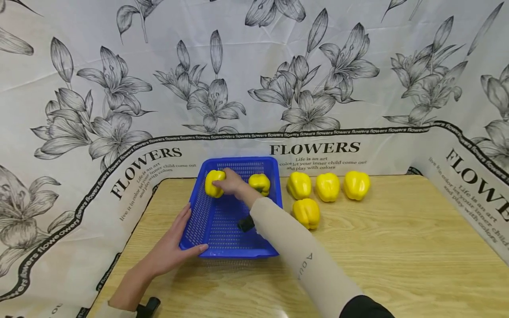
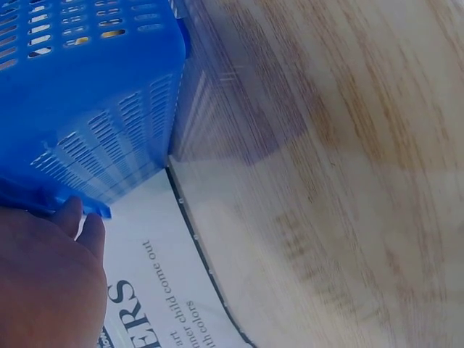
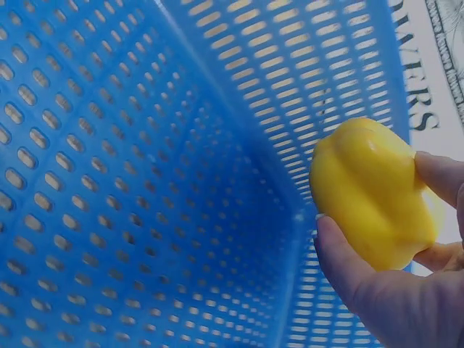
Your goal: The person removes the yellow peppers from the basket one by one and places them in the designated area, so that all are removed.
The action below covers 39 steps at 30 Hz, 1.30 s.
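Observation:
My right hand (image 1: pixel 232 182) grips a yellow bell pepper (image 1: pixel 214 183) inside the blue plastic basket (image 1: pixel 186 234), near its far left corner. In the right wrist view, the thumb and fingers pinch that yellow bell pepper (image 3: pixel 373 192) from its sides, beside the slotted basket wall (image 3: pixel 254 65). A second yellow bell pepper (image 1: pixel 259 182) lies in the basket's far right part. My left hand (image 1: pixel 169 251) holds the basket's near left corner, thumb on the front rim, fingers along the left side. The left wrist view shows its fingertips (image 2: pixel 90 233) at the rim.
Several yellow bell peppers sit on the wooden table (image 1: pixel 397 247) right of the basket: one nearer pepper (image 1: pixel 306 213) and a back row ending at the rightmost pepper (image 1: pixel 356 185). A floral cloth (image 1: pixel 238 119) hangs behind the table and at both sides.

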Available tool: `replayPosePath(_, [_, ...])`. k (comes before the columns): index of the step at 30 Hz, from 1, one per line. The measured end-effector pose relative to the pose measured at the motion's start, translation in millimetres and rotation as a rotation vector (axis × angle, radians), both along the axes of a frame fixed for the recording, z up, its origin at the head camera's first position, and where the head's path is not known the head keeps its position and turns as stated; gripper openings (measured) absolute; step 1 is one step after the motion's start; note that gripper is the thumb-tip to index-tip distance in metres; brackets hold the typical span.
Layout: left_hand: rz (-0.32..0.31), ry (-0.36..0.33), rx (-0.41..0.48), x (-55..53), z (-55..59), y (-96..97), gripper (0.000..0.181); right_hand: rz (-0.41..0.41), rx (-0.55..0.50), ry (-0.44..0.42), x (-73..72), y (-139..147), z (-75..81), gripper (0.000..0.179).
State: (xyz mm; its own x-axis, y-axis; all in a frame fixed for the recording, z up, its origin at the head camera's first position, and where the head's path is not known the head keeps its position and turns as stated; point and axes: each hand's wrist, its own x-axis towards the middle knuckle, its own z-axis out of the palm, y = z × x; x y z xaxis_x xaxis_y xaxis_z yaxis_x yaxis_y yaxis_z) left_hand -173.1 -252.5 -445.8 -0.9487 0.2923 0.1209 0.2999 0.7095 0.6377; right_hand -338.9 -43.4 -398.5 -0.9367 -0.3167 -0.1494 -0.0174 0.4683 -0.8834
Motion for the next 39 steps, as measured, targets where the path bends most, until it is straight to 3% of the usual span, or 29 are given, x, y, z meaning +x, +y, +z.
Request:
replayPosePath(7, [-0.002, 0.005, 0.001, 0.1, -0.9, -0.4, 0.11, 0.076, -0.024, 0.059, 11.3, 6.7, 19.4, 0.063])
replayPosePath(22, [0.009, -0.001, -0.01, 1.1, -0.3, 0.9, 0.11, 0.15, -0.045, 0.11, 34.9, 26.2, 51.3, 0.064])
replayPosePath(31, [0.013, 0.005, -0.017, 1.1, 0.7, 0.6, 0.109, 0.209, -0.043, 0.136, 51.7, 45.3, 55.1, 0.066])
replayPosePath(39, [0.013, -0.001, -0.008, 0.9, -0.1, 0.4, 0.109, 0.256, -0.03, 0.154, 61.1, 66.6, 48.7, 0.063])
